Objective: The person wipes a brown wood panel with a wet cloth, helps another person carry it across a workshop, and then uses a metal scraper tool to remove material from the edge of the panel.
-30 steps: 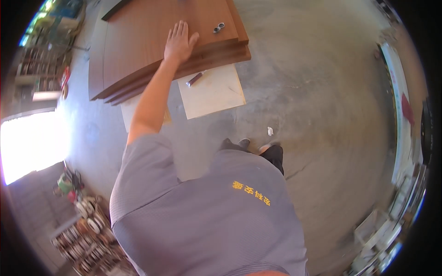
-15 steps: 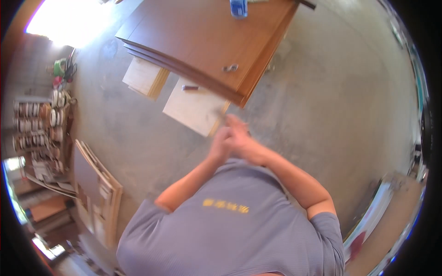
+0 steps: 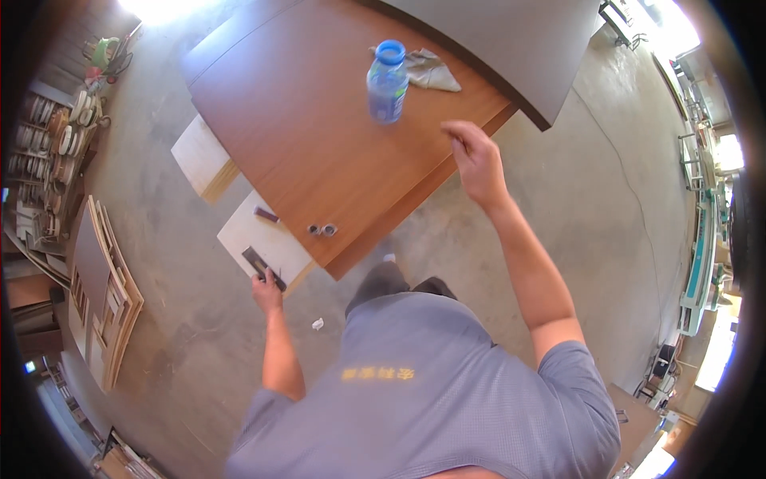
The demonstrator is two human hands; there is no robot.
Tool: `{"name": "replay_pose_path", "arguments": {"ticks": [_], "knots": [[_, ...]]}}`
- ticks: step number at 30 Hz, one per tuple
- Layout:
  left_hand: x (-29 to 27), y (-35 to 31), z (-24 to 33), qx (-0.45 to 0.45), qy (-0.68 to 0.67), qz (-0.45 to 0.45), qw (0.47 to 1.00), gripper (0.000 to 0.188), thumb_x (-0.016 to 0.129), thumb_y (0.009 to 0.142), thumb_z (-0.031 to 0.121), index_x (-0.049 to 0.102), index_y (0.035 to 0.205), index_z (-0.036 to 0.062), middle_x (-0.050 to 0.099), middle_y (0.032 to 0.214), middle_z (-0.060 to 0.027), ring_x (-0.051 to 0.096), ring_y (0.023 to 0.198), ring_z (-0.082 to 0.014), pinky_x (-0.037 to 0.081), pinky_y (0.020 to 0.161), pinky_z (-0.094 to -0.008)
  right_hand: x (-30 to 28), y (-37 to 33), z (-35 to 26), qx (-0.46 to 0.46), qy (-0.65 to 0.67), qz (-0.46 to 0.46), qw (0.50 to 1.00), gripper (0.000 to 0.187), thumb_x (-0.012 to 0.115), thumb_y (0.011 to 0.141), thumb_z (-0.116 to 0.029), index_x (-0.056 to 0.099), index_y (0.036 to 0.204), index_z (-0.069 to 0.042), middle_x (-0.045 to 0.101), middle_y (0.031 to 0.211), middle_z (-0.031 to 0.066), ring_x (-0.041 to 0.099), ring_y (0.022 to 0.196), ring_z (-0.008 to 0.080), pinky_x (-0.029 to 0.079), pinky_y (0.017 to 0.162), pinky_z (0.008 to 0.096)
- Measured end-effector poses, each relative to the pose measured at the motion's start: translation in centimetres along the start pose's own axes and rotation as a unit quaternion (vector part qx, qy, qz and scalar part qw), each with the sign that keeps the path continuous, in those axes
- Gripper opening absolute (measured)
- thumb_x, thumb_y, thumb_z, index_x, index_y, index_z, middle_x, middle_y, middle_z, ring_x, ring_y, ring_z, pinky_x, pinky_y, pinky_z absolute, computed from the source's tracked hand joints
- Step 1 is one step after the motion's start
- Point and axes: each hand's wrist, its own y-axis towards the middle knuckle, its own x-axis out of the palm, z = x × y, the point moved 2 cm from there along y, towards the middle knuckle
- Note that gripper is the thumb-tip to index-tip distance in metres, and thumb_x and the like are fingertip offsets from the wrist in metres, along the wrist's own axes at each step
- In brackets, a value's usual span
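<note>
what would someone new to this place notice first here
Probably the blue bottle standing on the large brown panel, with a crumpled pale cloth to its right. Next, perhaps, the left hand at the lower left, gripping a dark flat tool by a pale board.

- Dark flat piece (image 3: 255, 259): long, narrow and black, gripped at its lower right end by the left hand (image 3: 268, 294). It slants, with its free end reaching up and left beyond the fingers. Its finer details are too small to tell.
- Reddish-brown panel (image 3: 295, 136): broad, flat and smooth, with faint wood grain, lying level. Its near corner is just right of the left hand; from there, its surface spreads away and up, passing left of the right hand (image 3: 479, 168). Whether those right fingertips touch it cannot be told.
</note>
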Motion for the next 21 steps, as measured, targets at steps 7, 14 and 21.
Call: {"name": "replay_pose_path", "arguments": {"ticks": [7,14,21], "knots": [[-4.2,-0.6,3.9,-0.144,0.115,0.053,0.981,0.047,0.055,0.103,0.04,0.063,0.122,-0.0023,0.07,0.113,-0.0252,0.068,0.106,-0.0361,0.052,0.089,-0.0458,7.0,16.6,11.6,-0.246,-0.286,-0.023,0.926,0.04,0.064,0.091,-0.032,0.071,0.124,-0.011,0.059,0.14,0.0179,0.054,0.128,0.0414,0.044,0.108,0.0475],[-4.9,-7.0,29.4,0.058,-0.123,0.285,0.949,0.034,0.049,0.109,0.024,0.059,0.128,-0.0023,0.065,0.125,-0.0148,0.065,0.11,-0.0241,0.054,0.094,-0.0376,7.6,21.3,16.3,-0.22,-0.092,-0.183,0.954,0.022,0.064,0.089,-0.015,0.068,0.109,-0.009,0.069,0.113,0.0115,0.063,0.114,0.0318,0.051,0.098,0.044],[7.7,-9.4,46.5,0.177,-0.162,0.241,0.94,0.051,0.039,0.111,0.039,0.043,0.145,0.0015,0.05,0.144,-0.0149,0.047,0.136,-0.0283,0.034,0.119,-0.0431,-19.2,30.7,21.1,-0.26,0.02,-0.113,0.959,0.044,0.06,0.087,0.0,0.067,0.13,-0.011,0.071,0.119,0.0138,0.066,0.112,0.0321,0.055,0.095,0.0403]]}}
